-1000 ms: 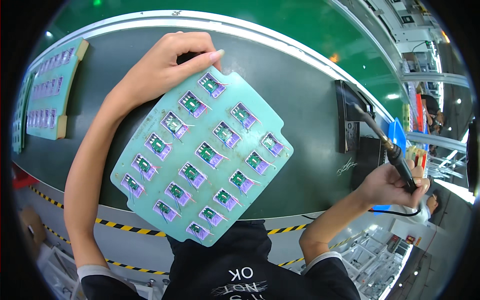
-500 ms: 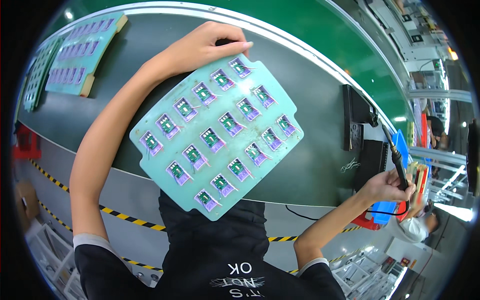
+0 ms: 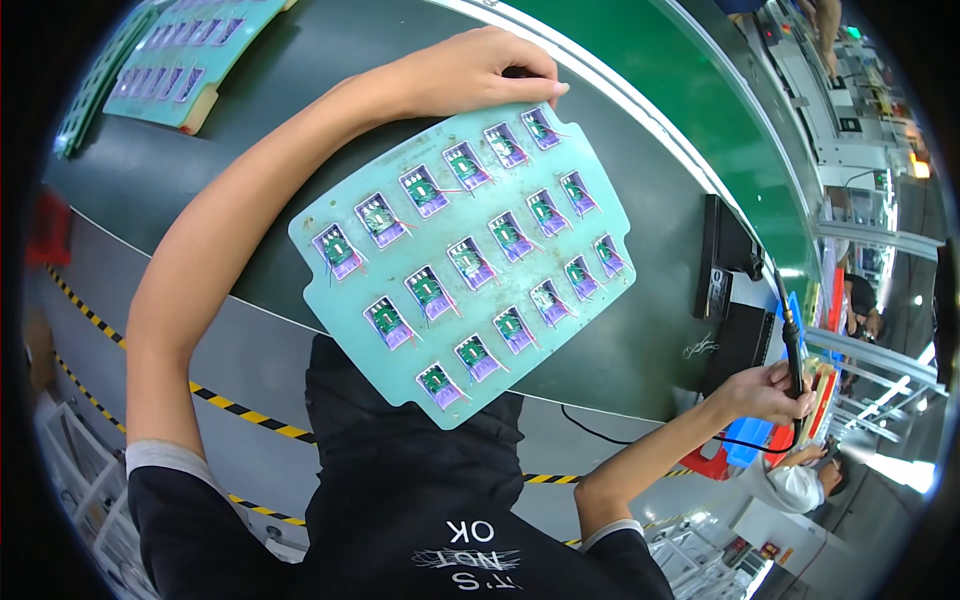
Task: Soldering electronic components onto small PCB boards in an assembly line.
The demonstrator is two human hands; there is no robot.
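Note:
My left hand (image 3: 470, 72) grips the far edge of a pale green carrier tray (image 3: 462, 258) and holds it tilted toward me over the dark workbench (image 3: 180, 170). The tray carries several small green circuit boards in purple-lined pockets. My right hand (image 3: 765, 392) is out at the right, closed around the black handle of a soldering iron (image 3: 793, 345), whose cable trails below the hand. The iron is well away from the tray.
More green carrier trays (image 3: 170, 60) lie at the far left of the bench. A green conveyor belt (image 3: 700, 90) runs behind. A black box unit (image 3: 728, 265) stands right of the tray. Yellow-black tape (image 3: 240, 405) marks the bench's front edge. Another person (image 3: 800, 485) is at the lower right.
The view has shifted, so the tray now sits more to the right and flatter in the picture. My left hand still holds its far edge. My right hand with the iron has sunk slightly.

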